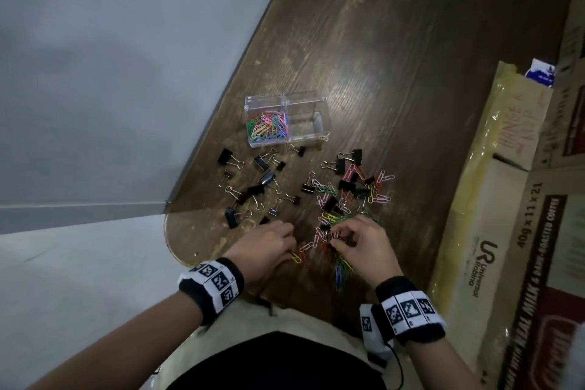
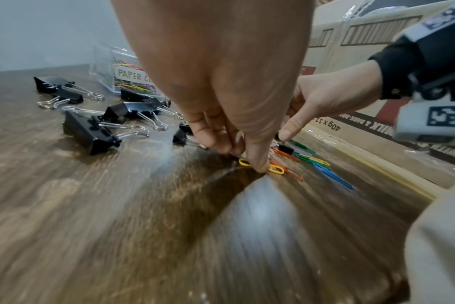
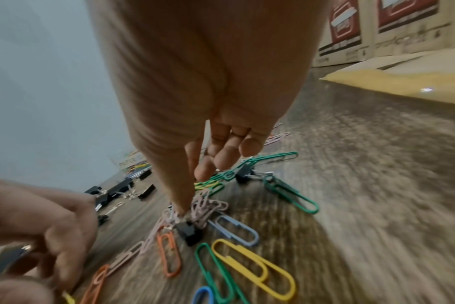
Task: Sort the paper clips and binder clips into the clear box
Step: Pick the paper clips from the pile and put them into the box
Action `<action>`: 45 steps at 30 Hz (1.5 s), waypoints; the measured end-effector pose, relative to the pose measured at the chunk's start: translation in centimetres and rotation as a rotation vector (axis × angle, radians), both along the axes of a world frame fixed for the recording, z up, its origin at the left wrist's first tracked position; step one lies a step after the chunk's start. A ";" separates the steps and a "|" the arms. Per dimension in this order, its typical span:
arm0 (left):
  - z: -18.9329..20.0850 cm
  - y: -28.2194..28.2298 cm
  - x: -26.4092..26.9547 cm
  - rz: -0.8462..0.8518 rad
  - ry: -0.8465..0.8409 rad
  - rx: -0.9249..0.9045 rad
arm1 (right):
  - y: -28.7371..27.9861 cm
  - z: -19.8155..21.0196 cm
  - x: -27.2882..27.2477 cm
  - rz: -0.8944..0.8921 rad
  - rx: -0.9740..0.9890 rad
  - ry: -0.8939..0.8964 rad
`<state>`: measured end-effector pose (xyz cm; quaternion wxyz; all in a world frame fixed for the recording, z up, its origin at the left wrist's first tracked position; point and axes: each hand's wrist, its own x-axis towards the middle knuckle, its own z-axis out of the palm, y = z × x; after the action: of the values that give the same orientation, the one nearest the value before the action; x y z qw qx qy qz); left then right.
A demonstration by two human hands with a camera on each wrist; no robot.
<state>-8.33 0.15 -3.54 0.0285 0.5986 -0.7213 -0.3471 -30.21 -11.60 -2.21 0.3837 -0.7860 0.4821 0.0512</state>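
Both hands work low over the wooden counter [image 1: 395,41], wrists raised and fingers pointing down. The left hand [image 1: 269,244] has its fingers bunched narrow, the tips pressing and pinching a yellow paper clip [image 2: 274,169] against the counter. The right hand [image 1: 364,247] reaches into the pile of coloured paper clips [image 1: 342,215], its thumb tip down on a tangle of pink clips [image 3: 208,207] beside a small black binder clip [image 3: 189,231], the other fingers [image 3: 249,147] loosely curled above; whether it grips anything I cannot tell. Black binder clips [image 1: 247,187] lie scattered left of the pile. Beyond them stands the clear box [image 1: 285,117], its left compartment holding paper clips
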 end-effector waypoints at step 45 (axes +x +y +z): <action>3.7 -11.9 9.0 1.033 0.189 -0.297 | -4.8 2.6 12.0 -0.342 0.057 -0.447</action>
<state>0.72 -11.79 0.19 0.3445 0.8308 -0.3689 -0.2346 -18.23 -16.44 0.38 0.5057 -0.6739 0.5093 -0.1754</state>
